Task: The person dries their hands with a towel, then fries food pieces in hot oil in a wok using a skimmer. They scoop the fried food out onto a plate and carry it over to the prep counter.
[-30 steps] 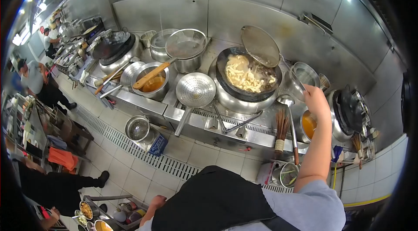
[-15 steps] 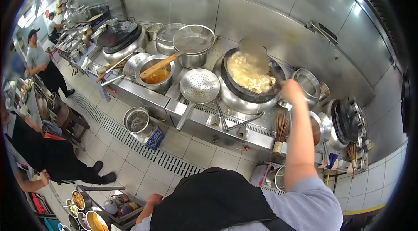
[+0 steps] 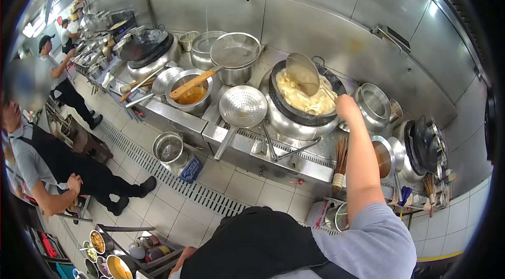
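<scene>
My right hand (image 3: 345,106) is closed around the handle of a round skimmer (image 3: 303,74), its head tilted up over a dark wok (image 3: 338,83). Pale yellow pieces of food (image 3: 295,96) in liquid fill much of the wok, and the skimmer's lower edge meets them. The wok sits on a rounded metal burner stand (image 3: 300,130). Low at my left side, only part of my left hand (image 3: 186,252) shows beside the apron, near a metal cart (image 3: 150,266); its fingers cannot be made out.
Left of the wok lie a perforated strainer (image 3: 243,105), a pot of brown liquid (image 3: 192,95) with a wooden-handled tool across it, and a mesh sieve (image 3: 235,50). A bamboo brush (image 3: 340,160) stands right. Two people stand left; another works farther back.
The blurred skimmer has come down onto the food and shows clearly. My right hand has shifted slightly left. The nearest co-worker at left has come further into view.
</scene>
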`<state>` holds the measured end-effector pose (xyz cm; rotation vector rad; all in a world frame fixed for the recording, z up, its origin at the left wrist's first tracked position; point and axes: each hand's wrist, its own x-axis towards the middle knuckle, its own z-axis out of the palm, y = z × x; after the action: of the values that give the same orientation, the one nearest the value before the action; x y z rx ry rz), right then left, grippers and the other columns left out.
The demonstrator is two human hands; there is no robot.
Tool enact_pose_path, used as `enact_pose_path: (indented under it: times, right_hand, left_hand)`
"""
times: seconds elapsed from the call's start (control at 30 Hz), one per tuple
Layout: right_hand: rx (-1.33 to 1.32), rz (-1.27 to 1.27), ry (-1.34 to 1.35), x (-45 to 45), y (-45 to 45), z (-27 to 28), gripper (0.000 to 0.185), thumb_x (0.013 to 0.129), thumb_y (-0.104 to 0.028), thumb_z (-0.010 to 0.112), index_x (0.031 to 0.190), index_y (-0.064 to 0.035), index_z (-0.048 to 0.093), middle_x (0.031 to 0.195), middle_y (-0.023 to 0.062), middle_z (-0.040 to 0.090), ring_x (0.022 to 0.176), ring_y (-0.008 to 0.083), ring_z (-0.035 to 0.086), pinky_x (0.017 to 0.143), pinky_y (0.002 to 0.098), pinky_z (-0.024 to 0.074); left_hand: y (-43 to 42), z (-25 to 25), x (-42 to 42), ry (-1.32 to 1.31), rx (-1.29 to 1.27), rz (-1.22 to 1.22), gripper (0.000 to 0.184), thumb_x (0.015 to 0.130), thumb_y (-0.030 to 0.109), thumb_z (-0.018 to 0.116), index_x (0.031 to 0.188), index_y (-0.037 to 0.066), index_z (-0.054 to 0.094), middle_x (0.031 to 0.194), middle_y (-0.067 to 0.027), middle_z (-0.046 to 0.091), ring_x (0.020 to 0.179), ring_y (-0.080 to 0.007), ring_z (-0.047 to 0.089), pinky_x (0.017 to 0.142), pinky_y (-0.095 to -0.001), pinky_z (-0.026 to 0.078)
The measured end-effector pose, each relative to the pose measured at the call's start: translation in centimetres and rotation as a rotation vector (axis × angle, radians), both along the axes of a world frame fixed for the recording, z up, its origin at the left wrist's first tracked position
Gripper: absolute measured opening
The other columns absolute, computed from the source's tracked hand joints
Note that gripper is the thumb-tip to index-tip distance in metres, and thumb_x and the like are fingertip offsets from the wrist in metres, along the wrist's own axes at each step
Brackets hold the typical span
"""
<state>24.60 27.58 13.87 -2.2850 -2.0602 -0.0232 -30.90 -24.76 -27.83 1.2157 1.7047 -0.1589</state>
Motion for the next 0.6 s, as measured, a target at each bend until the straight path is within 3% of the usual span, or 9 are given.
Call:
enact_pose_path:
  times: [0.07, 0.1, 0.13, 0.27, 0.33, 0.4, 0.47, 0.53, 0.6]
  right_hand:
    - [0.046, -0.01, 0.035, 0.0, -1.4, 3.9, 0.024, 0.076, -0.002, 0.049, 0.094, 0.001, 0.065, 0.103, 0.0252, 0.06, 0.1, 0.0375, 0.058, 0.085, 0.041, 0.0475]
    - [0.044, 0.013, -0.057, 0.5, -1.2, 5.2, 0.023, 0.077, -0.002, 0.048, 0.092, 0.0005, 0.066, 0.102, 0.0247, 0.06, 0.099, 0.0373, 0.058, 0.084, 0.0416, 0.0478]
    - [0.169, 0.011, 0.015, 0.7, -1.8, 6.3, 0.023, 0.08, -0.006, 0.046, 0.092, 0.0007, 0.064, 0.097, 0.0252, 0.06, 0.096, 0.0386, 0.058, 0.081, 0.0436, 0.0472]
    - [0.286, -0.058, 0.087, 1.9, 1.8, 4.6, 0.023, 0.08, -0.005, 0.046, 0.093, -0.0007, 0.064, 0.097, 0.0251, 0.06, 0.098, 0.038, 0.057, 0.083, 0.0439, 0.0473]
    - [0.195, -0.155, 0.056, 1.5, 2.8, 1.6, 0.026, 0.078, -0.006, 0.049, 0.098, 0.0009, 0.063, 0.099, 0.0228, 0.062, 0.098, 0.0364, 0.058, 0.085, 0.0439, 0.0474]
    - [-0.016, -0.142, -0.004, 1.6, 1.9, 1.3, 0.027, 0.08, -0.007, 0.05, 0.103, -0.0006, 0.063, 0.11, 0.0225, 0.059, 0.104, 0.0359, 0.057, 0.089, 0.0424, 0.0466]
    - [-0.114, -0.03, -0.164, 4.6, 4.5, 0.6, 0.027, 0.078, -0.005, 0.052, 0.102, 0.0009, 0.064, 0.11, 0.0231, 0.059, 0.104, 0.0368, 0.057, 0.089, 0.042, 0.0466]
    - [-0.082, -0.002, -0.137, 4.6, 2.3, 4.8, 0.024, 0.074, -0.004, 0.055, 0.095, 0.0031, 0.064, 0.104, 0.025, 0.06, 0.099, 0.0359, 0.059, 0.084, 0.0415, 0.0482]
    - [0.058, -0.027, 0.003, 5.4, 1.2, 5.0, 0.023, 0.074, -0.005, 0.055, 0.093, 0.0031, 0.065, 0.102, 0.0243, 0.061, 0.096, 0.0357, 0.059, 0.082, 0.0418, 0.0487]
  left_hand:
    - [-0.4, -0.4, 0.0, 0.001, -0.016, -0.01, 0.023, 0.078, 0.027, 0.056, 0.082, 0.005, 0.062, 0.086, -0.0167, 0.064, 0.085, -0.0334, 0.061, 0.071, -0.0431, 0.049]
    - [-0.6, -0.5, -0.1, 0.003, -0.02, -0.018, 0.023, 0.078, 0.027, 0.056, 0.082, 0.005, 0.062, 0.086, -0.0167, 0.064, 0.085, -0.0334, 0.061, 0.071, -0.0431, 0.049]
    - [-0.7, -0.5, -0.2, 0.004, -0.022, -0.027, 0.022, 0.078, 0.027, 0.056, 0.082, 0.005, 0.061, 0.086, -0.0168, 0.064, 0.085, -0.0334, 0.061, 0.071, -0.0432, 0.049]
    - [0.3, -0.3, -0.7, 0.019, 0.005, -0.094, 0.022, 0.078, 0.027, 0.057, 0.082, 0.005, 0.061, 0.086, -0.0169, 0.064, 0.085, -0.0336, 0.061, 0.071, -0.0433, 0.049]
    - [1.4, 0.0, -1.0, 0.029, 0.057, -0.14, 0.022, 0.077, 0.027, 0.057, 0.082, 0.005, 0.061, 0.086, -0.017, 0.064, 0.085, -0.0336, 0.061, 0.071, -0.0433, 0.049]
    - [2.5, 0.8, -0.9, 0.038, 0.145, -0.195, 0.022, 0.077, 0.026, 0.057, 0.082, 0.005, 0.061, 0.086, -0.017, 0.064, 0.085, -0.0337, 0.061, 0.071, -0.0434, 0.049]
    - [3.9, 1.7, -0.6, 0.067, 0.289, -0.269, 0.022, 0.077, 0.026, 0.057, 0.082, 0.005, 0.061, 0.086, -0.0171, 0.064, 0.085, -0.0337, 0.061, 0.071, -0.0435, 0.049]
    - [4.4, 3.7, 0.5, 0.14, 0.385, -0.354, 0.021, 0.076, 0.026, 0.058, 0.081, 0.005, 0.061, 0.085, -0.0165, 0.064, 0.084, -0.033, 0.061, 0.07, -0.0429, 0.049]
    - [4.8, 4.3, 1.0, 0.162, 0.387, -0.378, 0.021, 0.076, 0.025, 0.058, 0.08, 0.005, 0.062, 0.084, -0.0159, 0.064, 0.084, -0.0324, 0.061, 0.07, -0.0425, 0.049]
